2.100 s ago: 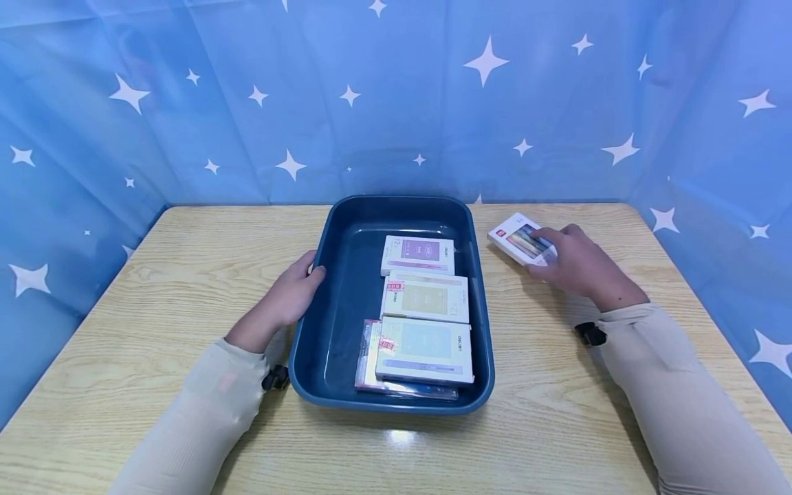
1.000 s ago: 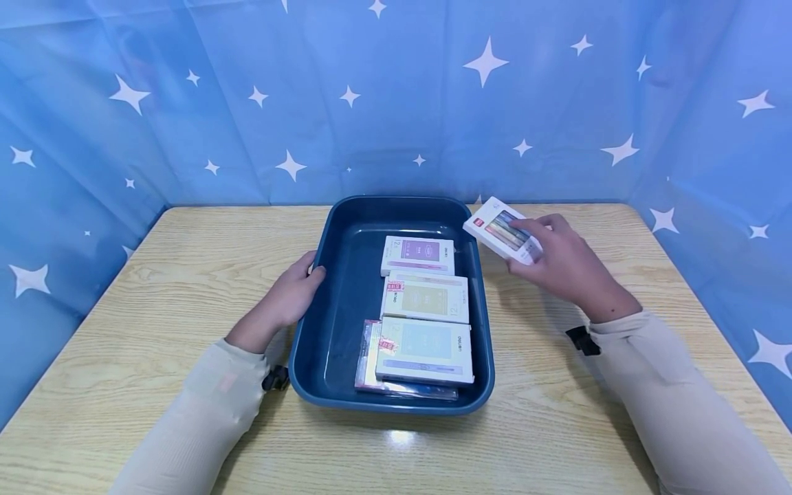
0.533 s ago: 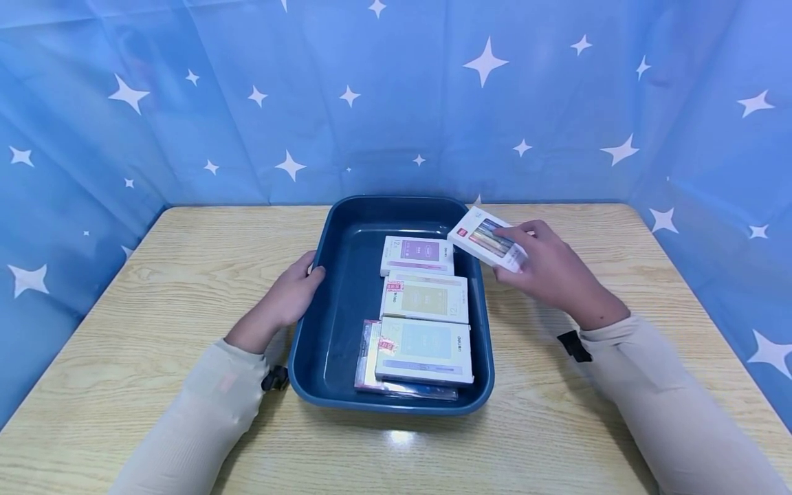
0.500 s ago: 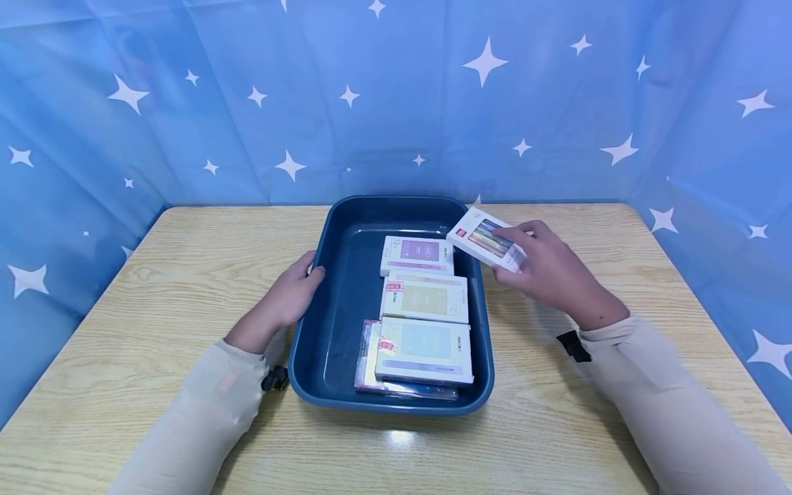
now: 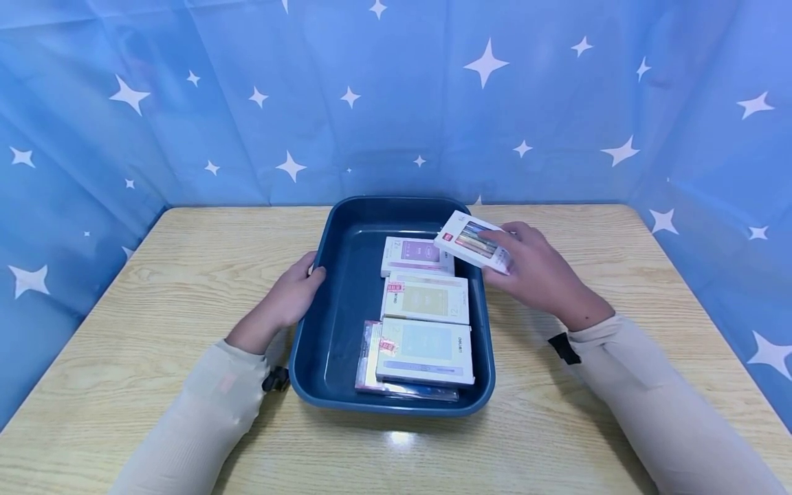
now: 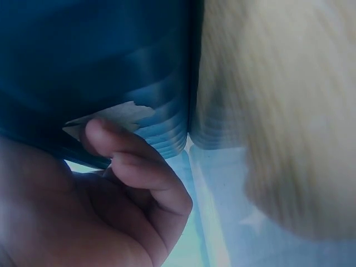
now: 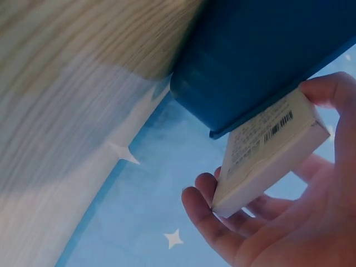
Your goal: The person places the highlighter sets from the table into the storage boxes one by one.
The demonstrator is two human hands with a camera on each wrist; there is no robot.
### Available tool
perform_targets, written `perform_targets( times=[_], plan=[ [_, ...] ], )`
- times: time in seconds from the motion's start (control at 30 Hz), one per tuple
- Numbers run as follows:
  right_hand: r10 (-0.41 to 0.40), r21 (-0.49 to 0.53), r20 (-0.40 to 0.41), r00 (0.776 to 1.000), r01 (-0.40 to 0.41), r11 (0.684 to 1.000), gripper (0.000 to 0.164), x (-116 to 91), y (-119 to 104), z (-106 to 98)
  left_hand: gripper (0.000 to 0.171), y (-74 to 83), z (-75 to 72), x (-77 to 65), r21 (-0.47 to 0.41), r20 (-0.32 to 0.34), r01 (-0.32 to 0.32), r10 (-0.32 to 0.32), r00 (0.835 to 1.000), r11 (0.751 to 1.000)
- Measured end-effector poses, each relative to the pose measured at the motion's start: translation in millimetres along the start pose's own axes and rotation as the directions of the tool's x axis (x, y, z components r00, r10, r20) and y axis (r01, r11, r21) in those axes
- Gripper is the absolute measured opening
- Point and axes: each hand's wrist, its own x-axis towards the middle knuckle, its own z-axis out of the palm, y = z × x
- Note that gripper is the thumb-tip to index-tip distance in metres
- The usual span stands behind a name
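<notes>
My right hand (image 5: pixel 526 268) holds a flat white box of coloured pens (image 5: pixel 454 223) by its edges, tilted over the right rim of a dark blue plastic bin (image 5: pixel 337 309). In the right wrist view, the pen box (image 7: pixel 267 150) shows a barcode on its underside; thumb and fingers sit on opposite edges. My left hand (image 5: pixel 293 292) grips the bin's left rim; its fingers (image 6: pixel 150 172) lie along the outer wall in the left wrist view. Inside the bin lie a purple-panelled box (image 5: pixel 396 258), a yellow-panelled box (image 5: pixel 423 299) and a pale blue-panelled box (image 5: pixel 427 350).
A shiny clear-wrapped pack (image 5: pixel 368 357) lies partly under the pale blue-panelled box. The bin stands on a wood-grain table (image 5: pixel 185 289). A blue curtain with white stars (image 5: pixel 396 103) hangs behind the table and along its sides.
The right hand has lifted the pen box off the table on the right and carried it left to over the bin's right rim. The left hand and bin have stayed put.
</notes>
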Motion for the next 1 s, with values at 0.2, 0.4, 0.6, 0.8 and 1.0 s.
perform_targets(
  times=[0.2, 0.4, 0.6, 0.8, 1.0],
  plan=[
    [0.006, 0.015, 0.022, 1.000, -0.006, 1.000, 0.059, 3, -3, 0, 0.051, -0.4, -1.2, -0.1, 0.006, 0.004, 0.007, -0.007, 1.000, 1.000],
    [0.017, 0.042, 0.051, 0.999, -0.019, 0.999, 0.061, 11, -9, 3, 0.051, -1.1, -1.5, -1.4, 0.008, 0.005, 0.012, -0.012, 1.000, 1.000],
    [0.001, 0.046, 0.045, 0.999, -0.003, 0.999, 0.060, 18, -15, 9, 0.052, -0.8, -1.1, -1.2, -0.001, 0.009, 0.003, -0.003, 1.000, 1.000],
    [-0.039, 0.037, 0.048, 0.998, 0.037, 0.999, 0.059, 23, -19, 13, 0.053, 0.1, -0.5, -0.7, -0.020, 0.019, -0.002, 0.003, 1.000, 1.000],
    [-0.046, 0.042, 0.049, 0.998, 0.044, 0.998, 0.059, 27, -23, 17, 0.052, -1.2, -0.7, 0.2, -0.011, 0.012, -0.006, 0.006, 1.000, 1.000]
  ],
)
